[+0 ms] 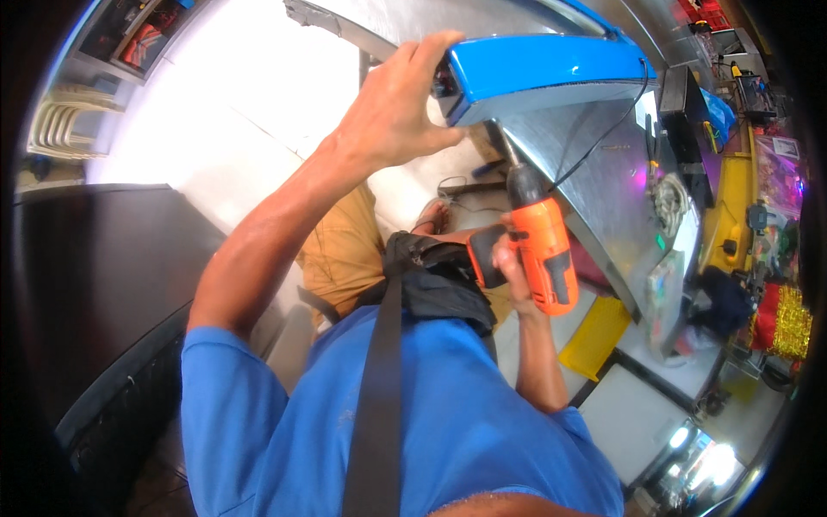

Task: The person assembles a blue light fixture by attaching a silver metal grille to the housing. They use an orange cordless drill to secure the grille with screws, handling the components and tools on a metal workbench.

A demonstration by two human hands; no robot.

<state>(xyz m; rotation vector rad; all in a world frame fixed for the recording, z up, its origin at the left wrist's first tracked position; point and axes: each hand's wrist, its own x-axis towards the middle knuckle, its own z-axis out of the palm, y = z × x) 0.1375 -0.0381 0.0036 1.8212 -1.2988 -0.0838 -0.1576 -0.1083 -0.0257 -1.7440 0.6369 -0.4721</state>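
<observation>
My left hand (pixel 396 112) grips the left end of a long blue casing (pixel 543 65), fingers over its top edge and thumb below. The casing is glossy blue with a pale underside, and dark parts show inside its end. In my right hand (pixel 510 263) is an orange and black cordless drill (pixel 543 246), held by its handle and pointing up and away. Its long bit (pixel 502 142) reaches close to the casing's lower edge; whether it touches, I cannot tell. A thin black cable (pixel 607 138) hangs from the casing's right end.
A metal worktable (pixel 594 164) lies right of the drill, with tools and a bundle of cord (pixel 669 200) along its right side. A yellow panel (pixel 596 338) is below it. A dark cabinet (pixel 103 267) stands at left, with stacked plastic chairs (pixel 69 121) beyond.
</observation>
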